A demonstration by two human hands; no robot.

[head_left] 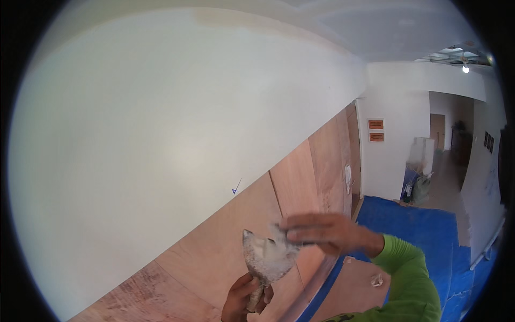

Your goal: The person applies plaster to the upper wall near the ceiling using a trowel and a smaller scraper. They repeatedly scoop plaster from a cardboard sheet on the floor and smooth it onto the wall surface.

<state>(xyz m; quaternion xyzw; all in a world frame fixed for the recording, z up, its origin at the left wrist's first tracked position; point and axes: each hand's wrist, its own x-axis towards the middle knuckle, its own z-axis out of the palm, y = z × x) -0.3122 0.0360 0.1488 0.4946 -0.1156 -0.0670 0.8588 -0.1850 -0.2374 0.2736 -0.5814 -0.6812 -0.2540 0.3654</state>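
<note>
My left hand (240, 299) is closed round the handle of a putty-crusted scraper (257, 257), its broad blade upright with pale compound on it. My right hand (327, 233), coming from a green sleeve, grips a second flat tool, blurred and smeared pale, over the top right of that blade. Whether the two tools touch I cannot tell. Behind them are plywood panels (225, 220) along the lower part of a white wall (134, 134), which has a small blue pen mark (235, 190) just above the panels' edge.
Blue sheeting (440, 225) covers the floor at right, with a brown board (351, 292) below. A door (354, 150) stands at the wall's far end. Propped boards (421, 155) and bags (422, 188) are beside an opening (449, 123) to a corridor. A lit bulb (465, 69) hangs from the ceiling.
</note>
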